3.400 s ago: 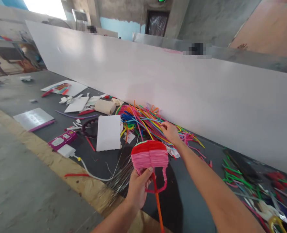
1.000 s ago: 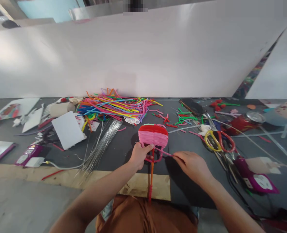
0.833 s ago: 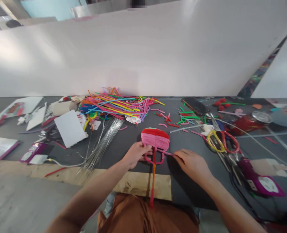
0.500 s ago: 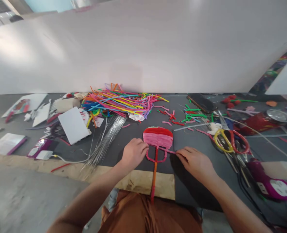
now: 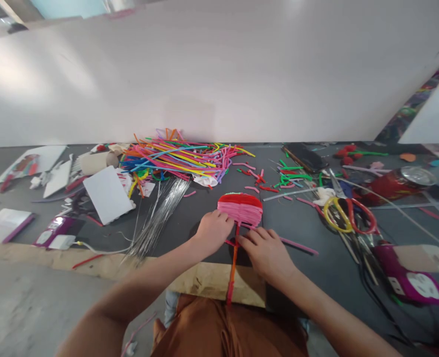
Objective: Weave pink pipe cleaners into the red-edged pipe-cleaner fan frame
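A flat pipe-cleaner figure (image 5: pixel 242 208) lies on the dark table in front of me, with a red band on top, packed pink rows below and a red-orange stem (image 5: pixel 233 265) running down toward me. My left hand (image 5: pixel 214 232) is closed at the lower left edge of the pink rows, fingertips pressed on it. My right hand (image 5: pixel 266 250) is closed just below the rows, its fingertips beside the stem. From beneath it a pink pipe cleaner (image 5: pixel 299 246) sticks out to the right. Both hands partly hide the pink loop under the rows.
Behind lies a heap of coloured pipe cleaners (image 5: pixel 182 156), with thin wires (image 5: pixel 160 218) nearer me. Cut green and red bits (image 5: pixel 294 173) lie beyond the figure. At right are scissors (image 5: pixel 362 218), a red can (image 5: pixel 398 186) and a purple glue-gun-like device (image 5: pixel 412 277). A white board (image 5: pixel 219 74) stands behind.
My right hand has moved left and nearer the stem, leaving the pink pipe cleaner's free end exposed at right. My left hand has shifted slightly right, onto the rows' edge.
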`<state>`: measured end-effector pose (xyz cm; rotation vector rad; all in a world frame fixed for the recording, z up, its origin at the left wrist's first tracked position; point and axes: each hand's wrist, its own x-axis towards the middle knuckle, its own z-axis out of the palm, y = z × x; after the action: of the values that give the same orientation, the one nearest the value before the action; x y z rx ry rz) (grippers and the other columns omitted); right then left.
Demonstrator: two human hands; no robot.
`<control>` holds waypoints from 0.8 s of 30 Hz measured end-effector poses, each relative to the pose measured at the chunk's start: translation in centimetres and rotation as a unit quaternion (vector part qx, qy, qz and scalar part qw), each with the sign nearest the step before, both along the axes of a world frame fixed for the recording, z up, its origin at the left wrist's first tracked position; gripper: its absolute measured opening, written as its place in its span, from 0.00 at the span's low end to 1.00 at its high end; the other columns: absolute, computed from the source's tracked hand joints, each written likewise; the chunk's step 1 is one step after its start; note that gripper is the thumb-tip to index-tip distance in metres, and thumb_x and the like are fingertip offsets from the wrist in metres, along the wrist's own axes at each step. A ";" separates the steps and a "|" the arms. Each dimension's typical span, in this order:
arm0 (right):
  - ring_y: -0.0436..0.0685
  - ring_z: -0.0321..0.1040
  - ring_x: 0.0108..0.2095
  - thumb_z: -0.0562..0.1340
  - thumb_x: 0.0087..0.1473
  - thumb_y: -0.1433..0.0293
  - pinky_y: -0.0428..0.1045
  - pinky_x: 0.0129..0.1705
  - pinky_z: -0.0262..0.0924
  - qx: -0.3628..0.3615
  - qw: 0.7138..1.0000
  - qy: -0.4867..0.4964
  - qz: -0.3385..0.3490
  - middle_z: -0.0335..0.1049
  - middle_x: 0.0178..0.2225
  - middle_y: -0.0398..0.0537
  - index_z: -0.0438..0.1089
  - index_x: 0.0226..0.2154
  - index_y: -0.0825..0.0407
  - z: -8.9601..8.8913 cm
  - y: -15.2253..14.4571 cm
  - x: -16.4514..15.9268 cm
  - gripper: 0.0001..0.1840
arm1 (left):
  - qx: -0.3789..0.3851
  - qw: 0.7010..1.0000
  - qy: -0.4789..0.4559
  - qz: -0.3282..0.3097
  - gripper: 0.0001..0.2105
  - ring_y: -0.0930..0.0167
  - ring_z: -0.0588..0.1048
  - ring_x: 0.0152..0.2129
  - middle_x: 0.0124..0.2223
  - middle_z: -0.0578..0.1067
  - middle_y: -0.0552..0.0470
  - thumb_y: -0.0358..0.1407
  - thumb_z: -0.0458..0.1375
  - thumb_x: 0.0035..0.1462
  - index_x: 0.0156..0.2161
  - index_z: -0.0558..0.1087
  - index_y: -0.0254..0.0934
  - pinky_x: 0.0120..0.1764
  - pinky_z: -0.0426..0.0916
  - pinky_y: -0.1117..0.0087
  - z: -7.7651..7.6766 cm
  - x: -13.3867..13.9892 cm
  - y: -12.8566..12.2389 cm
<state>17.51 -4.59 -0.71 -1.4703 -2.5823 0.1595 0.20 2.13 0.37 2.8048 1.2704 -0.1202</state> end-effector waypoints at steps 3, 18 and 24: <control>0.58 0.61 0.38 0.56 0.53 0.75 0.53 0.39 0.50 -0.024 1.000 -0.007 0.011 0.70 0.39 0.52 0.67 0.48 0.47 -0.8 -0.2 -1.0 0.20 | 0.001 0.999 0.019 -0.027 0.07 0.61 0.71 0.35 0.34 0.75 0.42 0.26 0.53 0.54 0.34 0.73 0.33 0.31 0.62 0.65 0.2 0.2 0.6; 0.56 0.63 0.37 0.54 0.57 0.71 0.50 0.36 0.54 -0.048 0.999 -0.007 0.009 0.69 0.36 0.52 0.68 0.46 0.50 -0.7 0.0 -1.5 0.15 | 0.027 0.990 0.067 -0.121 0.07 0.62 0.70 0.35 0.35 0.73 0.41 0.26 0.49 0.57 0.37 0.69 0.29 0.31 0.64 0.64 0.0 0.0 1.7; 0.53 0.69 0.32 0.49 0.60 0.68 0.46 0.29 0.54 -0.090 0.993 -0.012 -0.077 0.72 0.33 0.50 0.70 0.39 0.50 0.4 3.1 -2.7 0.15 | 0.021 0.993 0.034 -0.116 0.08 0.63 0.70 0.36 0.36 0.73 0.44 0.29 0.48 0.59 0.37 0.69 0.31 0.34 0.65 0.63 -1.1 -0.6 2.0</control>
<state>14.81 -1.53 -0.30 -1.7365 -2.5162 0.3640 -0.41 4.16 -0.70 2.9987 0.9652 -0.2034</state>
